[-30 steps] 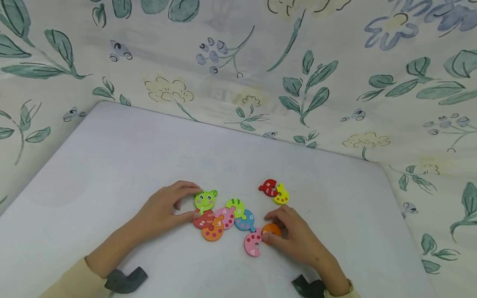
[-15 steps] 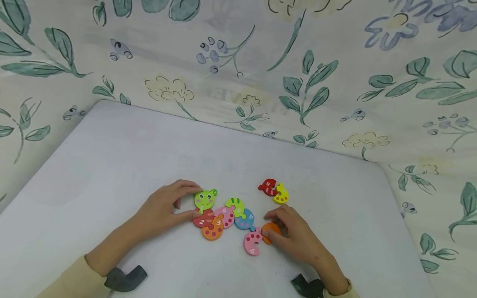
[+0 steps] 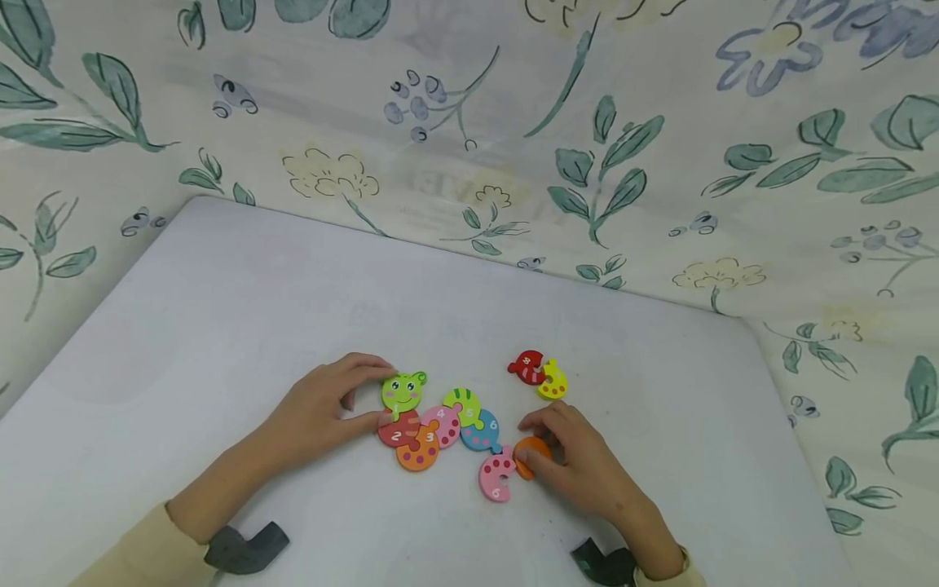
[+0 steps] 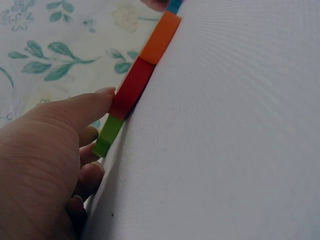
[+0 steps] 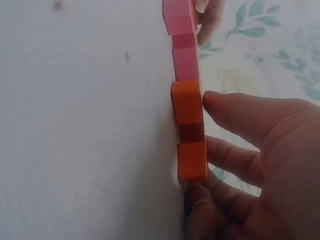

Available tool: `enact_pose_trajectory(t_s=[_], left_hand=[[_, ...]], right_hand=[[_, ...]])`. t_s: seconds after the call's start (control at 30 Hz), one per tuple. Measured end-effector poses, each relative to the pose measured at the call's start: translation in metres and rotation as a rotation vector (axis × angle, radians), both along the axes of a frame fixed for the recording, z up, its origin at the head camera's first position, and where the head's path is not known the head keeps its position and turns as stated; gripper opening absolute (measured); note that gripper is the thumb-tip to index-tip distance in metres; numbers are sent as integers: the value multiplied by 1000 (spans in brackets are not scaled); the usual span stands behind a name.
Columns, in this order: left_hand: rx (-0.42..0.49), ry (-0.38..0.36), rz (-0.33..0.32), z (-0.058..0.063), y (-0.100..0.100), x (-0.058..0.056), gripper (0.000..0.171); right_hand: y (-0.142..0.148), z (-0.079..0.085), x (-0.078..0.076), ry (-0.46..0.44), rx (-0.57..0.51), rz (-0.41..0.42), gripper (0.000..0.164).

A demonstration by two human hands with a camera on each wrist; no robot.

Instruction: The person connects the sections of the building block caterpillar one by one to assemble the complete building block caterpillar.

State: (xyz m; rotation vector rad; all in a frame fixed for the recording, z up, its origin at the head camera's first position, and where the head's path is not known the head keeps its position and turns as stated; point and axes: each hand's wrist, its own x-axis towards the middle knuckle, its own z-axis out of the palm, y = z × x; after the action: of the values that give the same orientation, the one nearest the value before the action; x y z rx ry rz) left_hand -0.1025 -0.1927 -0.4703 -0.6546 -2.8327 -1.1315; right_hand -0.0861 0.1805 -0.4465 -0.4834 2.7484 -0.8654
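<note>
Though a second has gone by, almost nothing has shifted: both hands keep their places, and no further piece has joined the caterpillar [image 3: 443,429]. Nearest, toward the unseen near edge of the white surface [image 3: 293,277], a loose pink piece [image 3: 491,476] shows red dots, an unfilled socket and a figure (6 or 9, hard to tell). Just beside it, the right hand [image 3: 583,465] pinches an orange piece [image 3: 537,447] between thumb and fingers; no number on it can be read. Slightly farther and leftward, the caterpillar lies flat, a bright zigzag numbered 2 to 6 behind a smiling green head [image 3: 401,393]; the knob of its blue end piece [image 3: 477,435] fits into nothing. The left hand [image 3: 323,420] grips the front, thumb against the number 2 piece, fingers at the head. Farther still, well short of the far edge, a red piece [image 3: 526,368] and a yellow piece [image 3: 554,381] lie together, seemingly touching.
</note>
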Motion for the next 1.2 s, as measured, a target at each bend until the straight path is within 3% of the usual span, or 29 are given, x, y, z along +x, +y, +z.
enact_pose_trajectory(t_s=[1.2], left_hand=[[4, -5, 2, 0, -1, 1, 54]], right_hand=[[-1, 2, 1, -3, 22, -8, 27]])
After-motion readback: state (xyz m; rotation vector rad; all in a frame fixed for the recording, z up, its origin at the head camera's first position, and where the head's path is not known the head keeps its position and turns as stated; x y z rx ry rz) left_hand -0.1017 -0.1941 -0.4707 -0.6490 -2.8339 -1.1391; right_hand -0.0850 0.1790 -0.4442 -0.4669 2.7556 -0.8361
